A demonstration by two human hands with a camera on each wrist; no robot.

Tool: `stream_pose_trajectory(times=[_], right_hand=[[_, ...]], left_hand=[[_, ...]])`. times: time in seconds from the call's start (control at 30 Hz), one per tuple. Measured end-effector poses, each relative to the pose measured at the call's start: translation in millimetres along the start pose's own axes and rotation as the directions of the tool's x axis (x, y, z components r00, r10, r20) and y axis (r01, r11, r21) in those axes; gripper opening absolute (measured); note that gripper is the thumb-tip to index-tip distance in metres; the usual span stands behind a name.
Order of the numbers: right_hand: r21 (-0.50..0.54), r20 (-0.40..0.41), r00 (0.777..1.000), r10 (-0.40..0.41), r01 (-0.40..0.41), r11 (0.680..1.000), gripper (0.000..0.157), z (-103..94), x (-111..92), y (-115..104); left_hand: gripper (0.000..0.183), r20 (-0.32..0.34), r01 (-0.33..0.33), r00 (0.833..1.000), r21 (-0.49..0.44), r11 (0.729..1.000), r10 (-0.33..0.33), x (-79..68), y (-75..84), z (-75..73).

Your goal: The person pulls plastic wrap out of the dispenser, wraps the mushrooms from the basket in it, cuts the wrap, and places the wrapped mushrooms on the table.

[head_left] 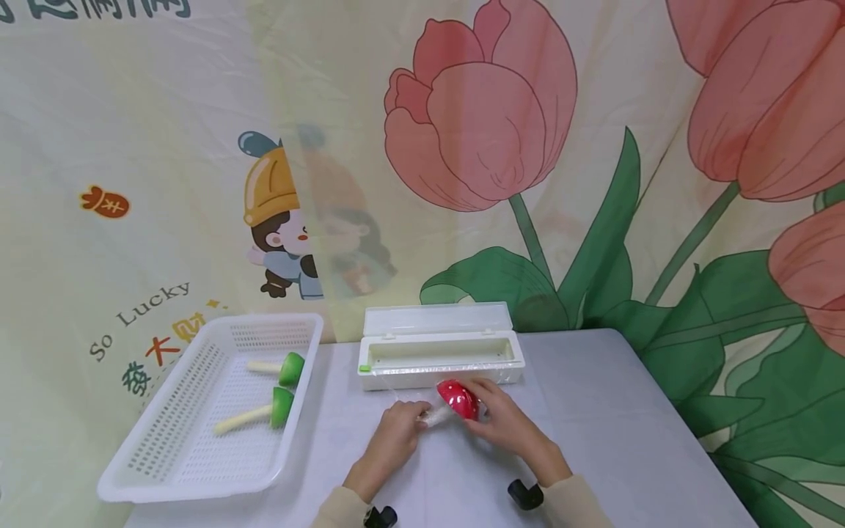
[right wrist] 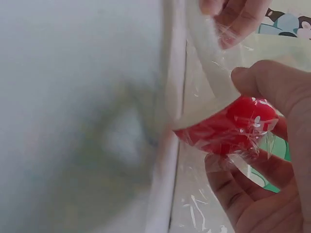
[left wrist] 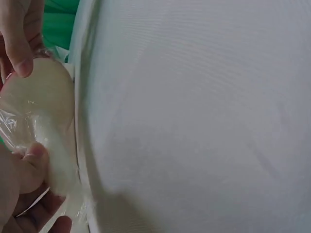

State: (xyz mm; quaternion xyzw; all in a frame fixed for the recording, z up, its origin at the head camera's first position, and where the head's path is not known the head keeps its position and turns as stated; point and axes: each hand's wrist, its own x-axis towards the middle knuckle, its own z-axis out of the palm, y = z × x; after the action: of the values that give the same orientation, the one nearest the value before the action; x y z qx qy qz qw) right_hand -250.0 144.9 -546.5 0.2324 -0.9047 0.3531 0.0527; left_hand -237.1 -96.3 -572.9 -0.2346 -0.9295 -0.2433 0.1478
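A toy mushroom with a red cap (head_left: 455, 398) and pale stem is held just above the table, in front of a white cling film box (head_left: 441, 378). Clear cling film (right wrist: 197, 211) is wrapped round it and glints in both wrist views. My left hand (head_left: 398, 429) pinches the stem (left wrist: 56, 160) through the film. The cap is gripped by my right hand (head_left: 505, 419), thumb at the underside (left wrist: 46, 90) and fingers on the red, white-spotted top (right wrist: 238, 126). The box's lid (head_left: 439, 319) stands up at the back.
To the left is a white perforated basket (head_left: 191, 493). Inside it lie two green-capped toy mushrooms (head_left: 282, 407) with pale stems. A printed cloth (head_left: 317, 88) hangs behind the white-covered table (head_left: 607, 440).
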Motion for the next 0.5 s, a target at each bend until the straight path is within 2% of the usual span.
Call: stream_pose_trajectory(times=[0.23, 0.5], right_hand=[[-0.034, -0.005, 1.000, -0.008, 0.008, 0.999, 0.077, 9.3, 2.2, -0.2], [-0.081, -0.005, 1.000, -0.018, 0.018, 0.997, 0.079, 14.2, -0.1, -0.2]], left_hand=[[0.016, -0.023, 0.073, 0.997, -0.026, 0.997, -0.074, -6.4, -2.5, 9.0], [0.023, 0.004, 0.101, 0.995, -0.010, 0.995, -0.101, -12.3, -6.4, 10.9]])
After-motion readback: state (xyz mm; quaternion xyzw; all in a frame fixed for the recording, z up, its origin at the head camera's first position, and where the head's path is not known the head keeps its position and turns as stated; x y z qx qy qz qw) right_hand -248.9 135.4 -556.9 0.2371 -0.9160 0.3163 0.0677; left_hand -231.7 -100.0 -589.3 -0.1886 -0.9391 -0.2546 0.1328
